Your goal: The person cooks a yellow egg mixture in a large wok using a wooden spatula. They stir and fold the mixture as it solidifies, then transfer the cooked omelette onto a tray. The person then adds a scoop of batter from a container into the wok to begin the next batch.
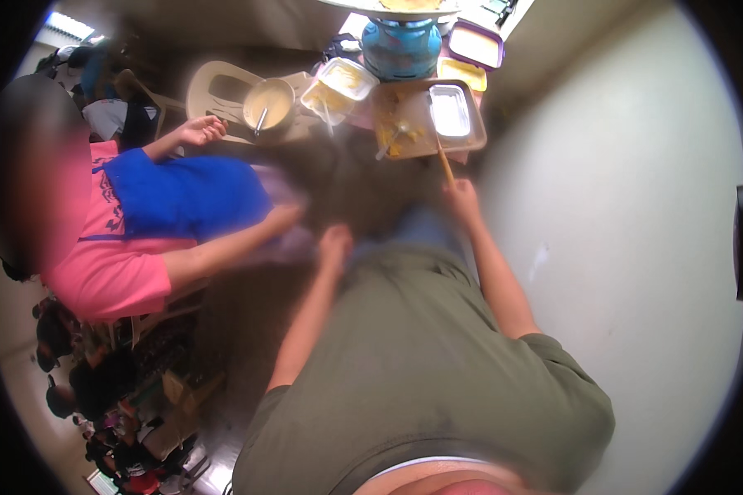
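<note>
My right hand (463, 198) grips the handle of a wooden utensil (446, 162), whose far end reaches to a shallow brown tray (384, 99). In that tray lie a rectangular foil pan (450, 111), yellow food scraps (398, 145) and a pale utensil. My left hand (335, 240) hangs in front of my body, blurred; whether its fingers hold anything cannot be made out. Beyond the tray stands a blue gas cylinder (401, 49), with a round pan (402, 7) above it holding something yellowish, cut by the picture's top edge.
At left stands a person in a blue apron (186, 192). A plastic chair (207, 77) bears a bowl of batter-like mixture (269, 102) with a metal-handled utensil. Plastic tubs (347, 77) and a purple-rimmed container (477, 44) flank the cylinder. A pale wall (625, 216) runs along my right.
</note>
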